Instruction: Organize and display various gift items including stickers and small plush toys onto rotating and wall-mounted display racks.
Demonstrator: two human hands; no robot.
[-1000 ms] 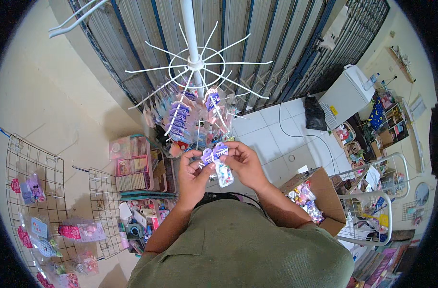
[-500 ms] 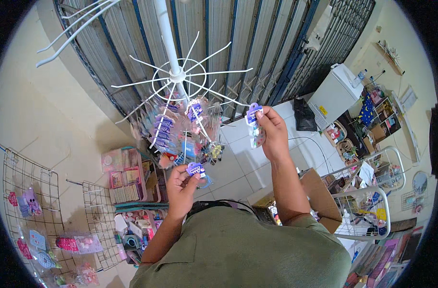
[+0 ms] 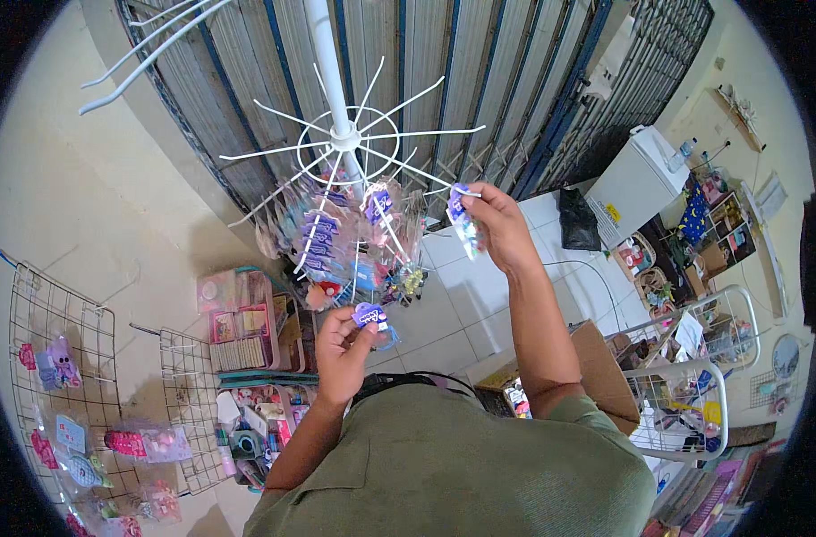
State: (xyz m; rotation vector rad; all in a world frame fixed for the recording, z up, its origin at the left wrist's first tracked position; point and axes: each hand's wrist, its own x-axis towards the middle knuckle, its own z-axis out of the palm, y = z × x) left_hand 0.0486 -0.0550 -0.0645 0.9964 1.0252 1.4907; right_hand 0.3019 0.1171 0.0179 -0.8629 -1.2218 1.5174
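My right hand (image 3: 502, 224) is raised and holds a small clear packet with a purple card top (image 3: 463, 217) at the tip of a white prong of the rotating display rack (image 3: 345, 139). Lower down, near my chest, my left hand (image 3: 341, 349) grips another purple-topped packet (image 3: 370, 317). Several similar packets (image 3: 323, 237) hang in rows from the rack's lower prongs, between and beyond my two hands.
Wire grid panels (image 3: 55, 358) with hung trinkets stand at the left. Open boxes of small goods (image 3: 242, 322) sit on the tiled floor under the rack. A cardboard box (image 3: 605, 376) and a white wire basket (image 3: 685, 403) are at the right, a folding metal gate (image 3: 480, 80) behind.
My hands were together at chest height on the packets. The right hand has lifted one packet up and to the right, onto a rack prong. The left hand stays low with the other packet.
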